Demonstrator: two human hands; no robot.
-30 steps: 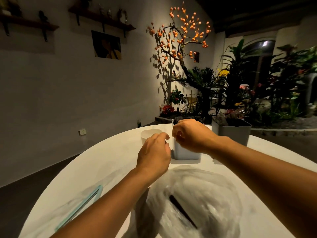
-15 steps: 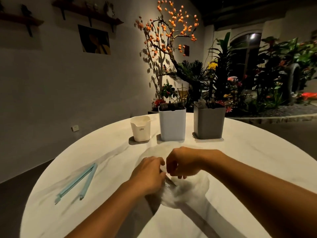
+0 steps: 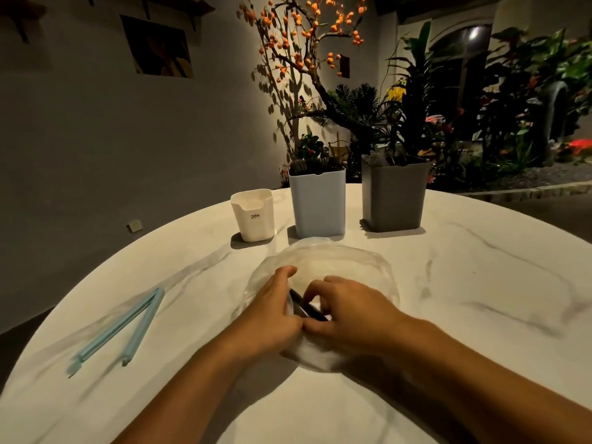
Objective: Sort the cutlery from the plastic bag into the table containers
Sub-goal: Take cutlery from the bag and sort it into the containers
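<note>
Three containers [image 3: 317, 203] stand in a row behind the bag [image 3: 336, 264], a clip [image 3: 121, 325] lies to its left, and what seems cutlery [image 3: 304, 307] lies in it.

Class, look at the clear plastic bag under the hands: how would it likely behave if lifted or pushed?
The plastic bag is thin, see-through and crumpled, so it would probably flop and sag rather than hold shape. It looks very light; a push would likely slide or bunch it on the smooth table. The dark piece of cutlery inside may shift.
</note>
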